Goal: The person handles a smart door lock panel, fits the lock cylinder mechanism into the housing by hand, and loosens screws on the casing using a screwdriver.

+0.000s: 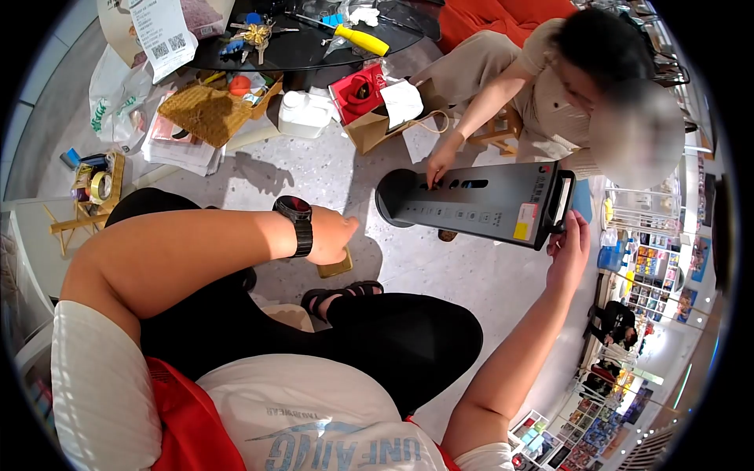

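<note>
A long grey machine with a round black base has dark slots, a row of small icons and a yellow-and-pink sticker. My right hand grips the black frame at its upper end. Another person's hand touches the machine near the slots. My left hand, wearing a black watch, is apart from the machine, its fingers bent and partly hidden. A flat gold object shows just beneath this hand; whether it is held or lies on the floor, I cannot tell.
A black round table carries keys and a yellow-handled screwdriver. Below it are a woven basket, a white jug and a paper bag. The other person sits opposite. Shelves of goods line the right.
</note>
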Tool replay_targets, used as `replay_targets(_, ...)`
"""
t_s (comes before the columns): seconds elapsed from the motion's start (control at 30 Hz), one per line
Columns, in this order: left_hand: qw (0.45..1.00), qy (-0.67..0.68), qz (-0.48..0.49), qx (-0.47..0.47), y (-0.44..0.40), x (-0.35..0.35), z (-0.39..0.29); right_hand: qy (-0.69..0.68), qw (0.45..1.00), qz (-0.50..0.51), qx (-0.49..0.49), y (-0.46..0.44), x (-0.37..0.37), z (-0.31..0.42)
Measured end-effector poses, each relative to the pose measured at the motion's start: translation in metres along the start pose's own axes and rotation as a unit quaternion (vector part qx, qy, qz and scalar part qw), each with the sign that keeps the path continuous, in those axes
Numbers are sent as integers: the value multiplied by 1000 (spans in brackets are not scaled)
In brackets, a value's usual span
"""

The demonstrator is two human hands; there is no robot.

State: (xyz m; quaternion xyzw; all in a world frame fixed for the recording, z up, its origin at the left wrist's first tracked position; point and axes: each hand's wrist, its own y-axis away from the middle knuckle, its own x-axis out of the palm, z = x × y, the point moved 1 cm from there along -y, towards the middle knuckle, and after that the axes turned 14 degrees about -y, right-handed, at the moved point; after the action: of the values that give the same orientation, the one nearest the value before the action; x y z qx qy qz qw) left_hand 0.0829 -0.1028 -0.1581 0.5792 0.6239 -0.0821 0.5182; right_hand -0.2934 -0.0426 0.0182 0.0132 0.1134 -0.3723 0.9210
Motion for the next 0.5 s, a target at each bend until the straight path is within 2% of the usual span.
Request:
replay_targets(0.17,1000,-5,9,-3,-4,0,4,71,996,-29,-35,-6,16,-1)
replay_targets(0.27,1000,-5,9,0,-5,-1,5,156,988,0,15,-17,15,7)
replay_targets(0.3,1000,-4,8,-1,-6,0,5,148,988,5,38,-16,20,15)
replay_targets(0.5,1000,-8,0,-5,-12,-2,10,106,993,43,13,-21,10,3)
